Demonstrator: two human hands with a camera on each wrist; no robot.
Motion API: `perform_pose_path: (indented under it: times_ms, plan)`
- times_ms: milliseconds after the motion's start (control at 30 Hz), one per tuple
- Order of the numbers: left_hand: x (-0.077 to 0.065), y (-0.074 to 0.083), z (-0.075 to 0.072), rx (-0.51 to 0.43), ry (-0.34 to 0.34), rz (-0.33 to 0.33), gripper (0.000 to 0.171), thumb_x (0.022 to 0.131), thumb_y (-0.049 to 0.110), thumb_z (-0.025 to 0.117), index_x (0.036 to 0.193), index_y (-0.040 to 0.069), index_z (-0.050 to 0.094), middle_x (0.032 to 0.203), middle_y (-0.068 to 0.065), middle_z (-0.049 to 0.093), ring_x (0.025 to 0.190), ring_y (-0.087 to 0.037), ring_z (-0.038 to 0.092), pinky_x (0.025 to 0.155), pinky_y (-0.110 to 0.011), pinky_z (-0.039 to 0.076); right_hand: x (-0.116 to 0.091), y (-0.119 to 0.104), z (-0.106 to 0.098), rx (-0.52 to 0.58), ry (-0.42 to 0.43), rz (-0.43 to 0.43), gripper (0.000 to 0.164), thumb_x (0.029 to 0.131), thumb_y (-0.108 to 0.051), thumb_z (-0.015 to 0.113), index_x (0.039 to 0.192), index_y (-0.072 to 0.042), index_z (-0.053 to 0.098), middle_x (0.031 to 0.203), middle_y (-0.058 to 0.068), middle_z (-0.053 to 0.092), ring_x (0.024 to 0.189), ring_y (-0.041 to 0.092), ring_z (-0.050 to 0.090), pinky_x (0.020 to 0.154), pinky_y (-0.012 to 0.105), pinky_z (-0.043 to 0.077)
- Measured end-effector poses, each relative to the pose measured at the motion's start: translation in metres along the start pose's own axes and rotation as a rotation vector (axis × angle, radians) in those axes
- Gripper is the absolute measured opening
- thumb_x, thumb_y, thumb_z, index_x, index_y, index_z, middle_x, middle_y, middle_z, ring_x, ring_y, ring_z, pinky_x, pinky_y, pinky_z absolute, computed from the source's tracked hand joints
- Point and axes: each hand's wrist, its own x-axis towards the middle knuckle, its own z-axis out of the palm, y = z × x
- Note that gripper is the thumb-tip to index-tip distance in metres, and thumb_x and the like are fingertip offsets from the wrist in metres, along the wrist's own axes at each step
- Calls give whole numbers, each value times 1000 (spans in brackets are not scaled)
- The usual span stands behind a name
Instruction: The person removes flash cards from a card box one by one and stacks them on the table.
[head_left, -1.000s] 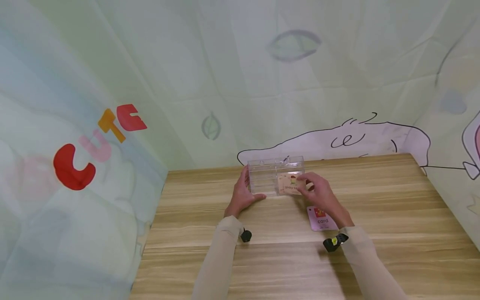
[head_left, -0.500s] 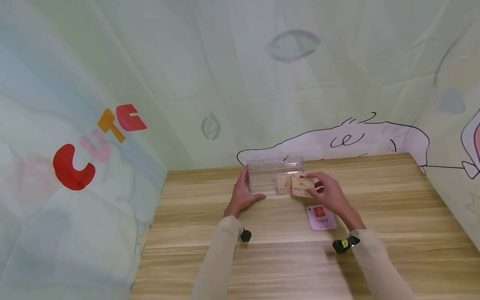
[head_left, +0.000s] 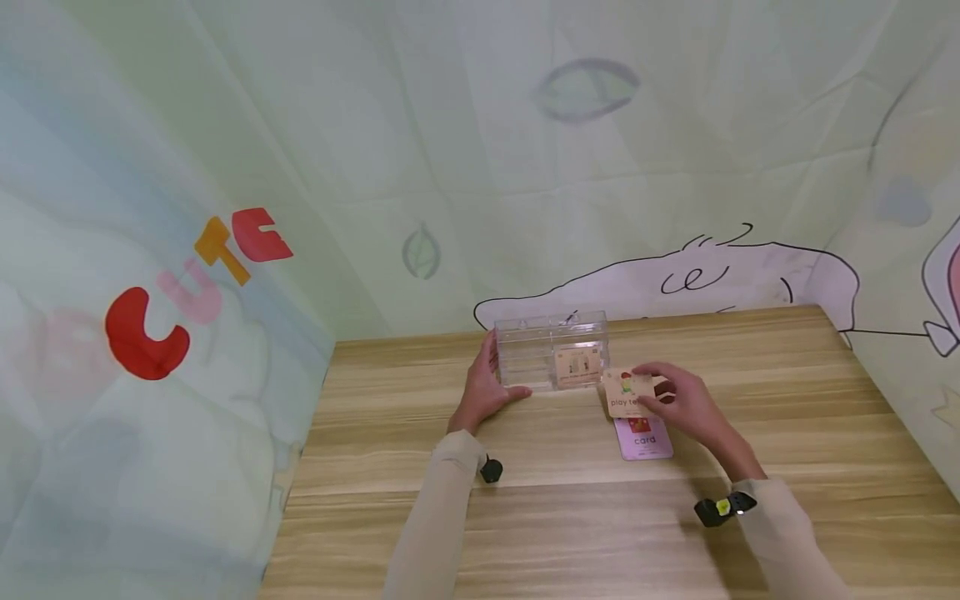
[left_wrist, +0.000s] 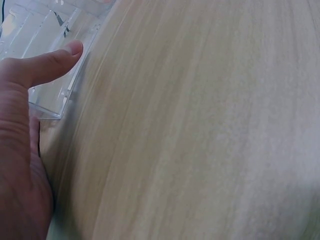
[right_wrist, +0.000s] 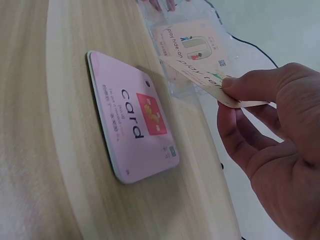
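A clear plastic box point(head_left: 525, 358) with compartments stands near the table's back edge. My left hand point(head_left: 483, 392) holds it at its left end, the thumb lying along the front edge; in the left wrist view the thumb point(left_wrist: 55, 65) reaches over that edge. A beige flashcard point(head_left: 579, 367) with a "play hide-and" caption sits in the right compartment. Between thumb and fingers my right hand point(head_left: 682, 400) pinches another beige flashcard point(head_left: 626, 393), lettered "play te…", its right part covered by the fingers. Below it on the table lies a stack of pink flashcards point(right_wrist: 132, 120), the top one reading "card".
The wooden table point(head_left: 555, 533) reaches back to a printed cloth backdrop point(head_left: 480, 167). More cloth hangs on the left, with "CUTE" lettering point(head_left: 146, 333). Each wrist wears a small black camera point(head_left: 491, 470).
My right hand has drawn the "play te…" card out of the box's right compartment, rightward and toward me, over the pink stack. The card behind it has come into view. My left hand stays put.
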Motion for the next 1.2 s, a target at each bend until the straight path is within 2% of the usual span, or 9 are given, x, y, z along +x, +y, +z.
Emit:
perform_pose_path:
  times_ms: [300, 633, 800, 1033, 1200]
  plan:
    - [-1, 2, 0, 7, -1, -3, 129, 70, 24, 99, 167, 20, 14, 165, -11, 35, 149, -25, 38, 121, -36, 34, -20, 5, -3, 30, -44, 71, 42, 91, -2, 78, 131, -2, 65, 129, 21, 66, 97, 29, 69, 84, 37, 62]
    - [0, 2, 0, 3, 1, 1, 132, 68, 23, 101, 167, 18, 14, 165, -12, 36, 149, -25, 39, 121, -35, 34, -36, 14, 3, 110, -58, 77, 41, 89, 1, 78, 128, 2, 67, 126, 22, 67, 103, 31, 69, 87, 34, 61]
    - [-1, 3, -1, -4, 4, 10, 133, 66, 20, 101, 167, 18, 14, 164, -13, 37, 148, -26, 39, 120, -36, 35, -38, 15, 6, 91, -73, 86, 39, 90, 0, 78, 127, 1, 67, 125, 21, 68, 102, 31, 69, 87, 38, 61]
    - [-2, 3, -1, -13, 6, 15, 132, 66, 19, 101, 166, 18, 15, 164, -13, 37, 148, -26, 39, 121, -36, 35, -37, 17, 10, 2, -93, 87, 39, 88, 1, 78, 126, 0, 68, 117, 16, 71, 89, 20, 67, 73, 29, 59]
    - [-1, 2, 0, -13, 7, 13, 132, 67, 21, 101, 166, 19, 15, 164, -13, 37, 148, -26, 39, 121, -36, 34, -37, 15, 10, -20, -100, 91, 39, 87, 3, 78, 125, 1, 68, 114, 14, 70, 85, 18, 62, 68, 26, 56]
